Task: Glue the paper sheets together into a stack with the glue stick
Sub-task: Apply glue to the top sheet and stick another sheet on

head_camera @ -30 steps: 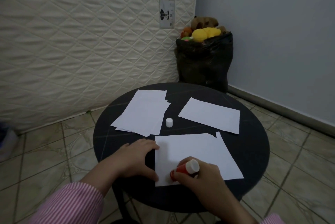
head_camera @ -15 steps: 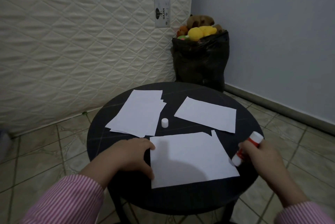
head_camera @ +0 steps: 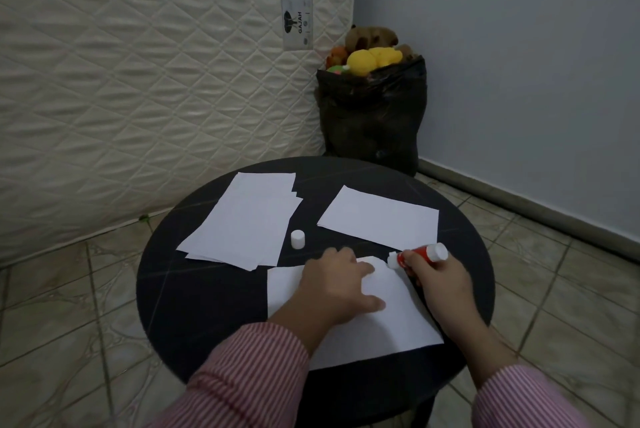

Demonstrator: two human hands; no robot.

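Left hand: flat on the near white paper sheet, fingers spread and straight, pressing it to the round black table; pink-striped sleeve behind.

Right hand: fingers curled round the red glue stick with white base, its white tip touching the sheet's far right corner.

Small white cap: upright, far of the near sheet, between the loose pile of white sheets at far left and a single white sheet at far right.

Quilted cream mattress: stood against the left wall; label reads "GAJAH".

Black plastic bag: far corner, soft toys on top.
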